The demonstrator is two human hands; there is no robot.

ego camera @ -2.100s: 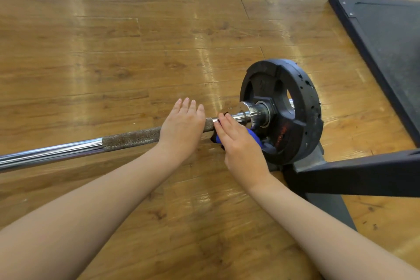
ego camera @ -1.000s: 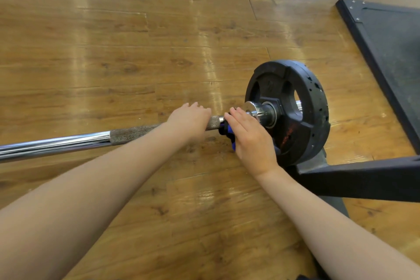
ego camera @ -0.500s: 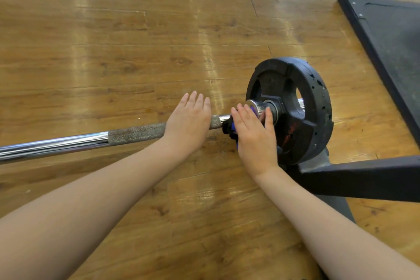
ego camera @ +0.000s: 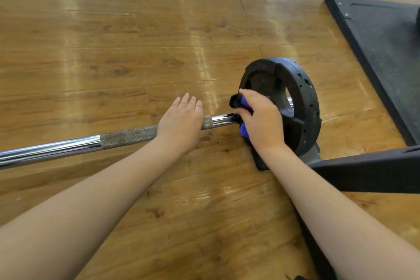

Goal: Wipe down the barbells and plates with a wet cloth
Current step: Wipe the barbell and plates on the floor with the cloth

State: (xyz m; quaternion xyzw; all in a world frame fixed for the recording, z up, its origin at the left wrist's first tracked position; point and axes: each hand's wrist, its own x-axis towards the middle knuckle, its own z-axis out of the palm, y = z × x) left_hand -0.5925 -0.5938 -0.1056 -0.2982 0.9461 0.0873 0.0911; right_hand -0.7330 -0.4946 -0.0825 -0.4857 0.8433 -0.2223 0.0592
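Two bare hands are on the barbell (ego camera: 127, 135), which lies across the wooden floor (ego camera: 113, 41) and runs off the left edge, so that far end is cut off. Left hand (ego camera: 180, 124) lies flat on the knurled stretch of the bar, fingers straight and together, just pressing, not wrapped round it. Right hand (ego camera: 261, 120) is curled around a blue and black cloth (ego camera: 243, 128), bunched up against the bar right beside the plate (ego camera: 293, 102). Only bits of the cloth poke out above and below the fingers, so its real shape is hard to make out. The hand also hides the collar and the plate's hub. The black plate stands upright on the bar's right end, its rim chipped and pitted. Below it a dark stand (ego camera: 363, 170) is partly covered by the right forearm, and how it meets the plate I can't tell. A black mat (ego camera: 386, 52) fills the floor's top right corner, cut off by the frame.
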